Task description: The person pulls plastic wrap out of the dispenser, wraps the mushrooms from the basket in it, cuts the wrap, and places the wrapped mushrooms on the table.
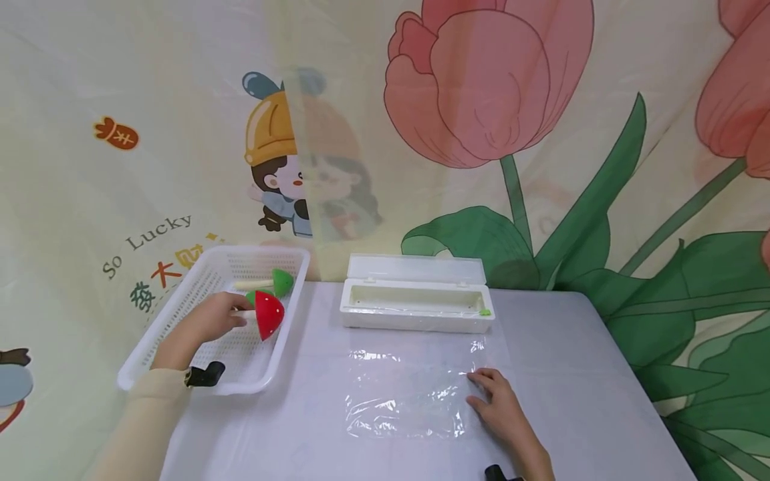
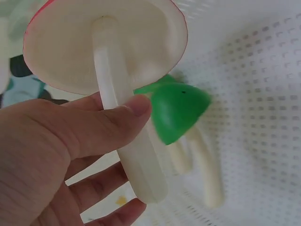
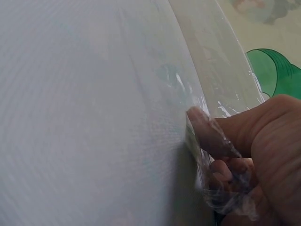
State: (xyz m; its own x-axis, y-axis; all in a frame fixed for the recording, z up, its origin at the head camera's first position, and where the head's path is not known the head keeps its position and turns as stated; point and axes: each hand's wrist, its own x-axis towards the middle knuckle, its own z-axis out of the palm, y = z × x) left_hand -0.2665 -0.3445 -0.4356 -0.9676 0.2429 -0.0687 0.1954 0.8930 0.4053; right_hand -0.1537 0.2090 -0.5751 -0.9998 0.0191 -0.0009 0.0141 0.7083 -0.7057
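Note:
My left hand (image 1: 213, 317) grips the white stem of a toy mushroom (image 1: 270, 315) over the white basket (image 1: 283, 364). Its cap is red with white dots. In the left wrist view the thumb presses along the stem (image 2: 143, 174), and the cap's pale underside faces the camera. Below it in the basket lie green-capped toy mushrooms (image 2: 178, 110) with cream stems. A sheet of clear plastic film (image 1: 409, 401) stretches from the white box (image 1: 418, 321) towards me. At its right edge my right hand (image 1: 499, 407) pinches the film, which crumples around the fingers in the right wrist view.
The long white box stands at the table's back, its clear lid (image 1: 415, 268) raised and a small green piece (image 1: 484, 312) at its front right. A pale cloth covers the table (image 1: 559, 374). Behind hangs a curtain (image 1: 349, 40) printed with tulips and cartoon figures.

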